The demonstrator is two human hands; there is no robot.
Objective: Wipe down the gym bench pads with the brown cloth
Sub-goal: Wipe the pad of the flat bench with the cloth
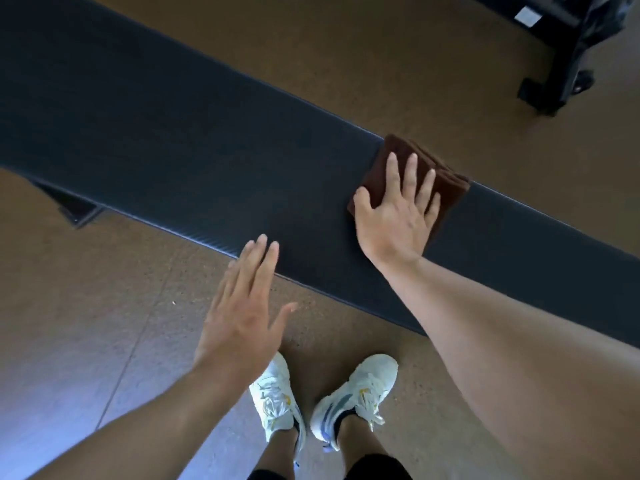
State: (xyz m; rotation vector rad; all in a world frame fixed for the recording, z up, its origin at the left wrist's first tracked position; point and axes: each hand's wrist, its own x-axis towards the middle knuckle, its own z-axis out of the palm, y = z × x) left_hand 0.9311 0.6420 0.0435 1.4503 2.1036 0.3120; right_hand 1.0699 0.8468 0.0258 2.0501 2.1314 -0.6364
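A long black gym bench pad runs diagonally from the upper left to the right edge. A folded brown cloth lies on the pad right of its middle. My right hand presses flat on the cloth with its fingers spread and straight. My left hand hovers with straight fingers at the pad's near edge, its fingertips over the edge; I cannot tell whether they touch it.
Brown speckled floor surrounds the bench. My two white sneakers stand just in front of the pad. A black metal frame foot of other equipment stands at the upper right. Part of the bench's base shows under the pad at the left.
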